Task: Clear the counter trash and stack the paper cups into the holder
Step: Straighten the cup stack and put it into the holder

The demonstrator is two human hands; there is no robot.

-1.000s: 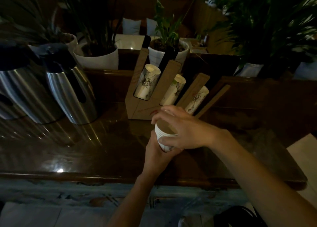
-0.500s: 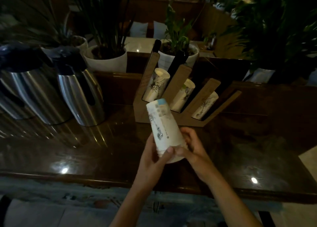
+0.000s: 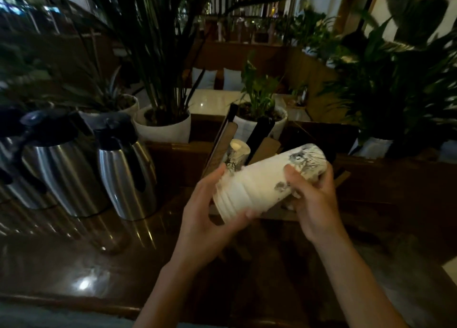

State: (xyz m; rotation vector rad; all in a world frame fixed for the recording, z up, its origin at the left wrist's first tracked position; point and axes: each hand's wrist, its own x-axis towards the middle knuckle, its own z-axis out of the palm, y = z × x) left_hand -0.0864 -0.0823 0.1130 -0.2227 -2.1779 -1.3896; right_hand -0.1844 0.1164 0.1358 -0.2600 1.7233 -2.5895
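Observation:
A stack of white paper cups (image 3: 262, 183) with grey ink prints lies tilted in the air, rims toward the lower left, base toward the upper right. My left hand (image 3: 210, 218) grips the rim end from below. My right hand (image 3: 314, 204) wraps the base end. Just behind the stack stands the brown wooden cup holder (image 3: 220, 149) with slanted slots. One cup stack (image 3: 237, 152) shows in its left slot; the other slots are hidden behind the held cups.
Three steel thermos jugs (image 3: 123, 176) stand at the left on the dark glossy wooden counter (image 3: 74, 265). White pots with plants (image 3: 163, 124) line the ledge behind the holder. More foliage fills the right side.
The cup stack has swung from nearly upright to lying slanted, base up-right, and risen toward the holder. My right hand slid to the base end. The view moved closer and tilted up.

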